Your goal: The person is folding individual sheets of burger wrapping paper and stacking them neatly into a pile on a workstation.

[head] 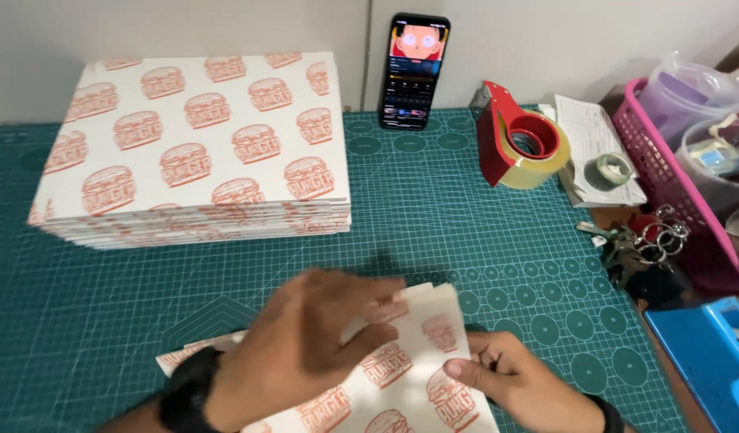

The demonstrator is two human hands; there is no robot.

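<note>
A white paper sheet (417, 377) printed with orange burger pictures lies on the green cutting mat (434, 208) near the front edge. My left hand (305, 345) lies over its left part, fingers pressing on a folded-over edge. My right hand (522, 381) rests at the sheet's right edge, thumb on the paper. A dark watch sits on my left wrist.
A thick stack of the same printed sheets (193, 144) sits at the back left. A phone (414, 70) leans on the wall. A red tape dispenser (518, 136), tape roll (610, 168), keys (638, 244), pink basket (674, 176) and blue box (710, 361) crowd the right side.
</note>
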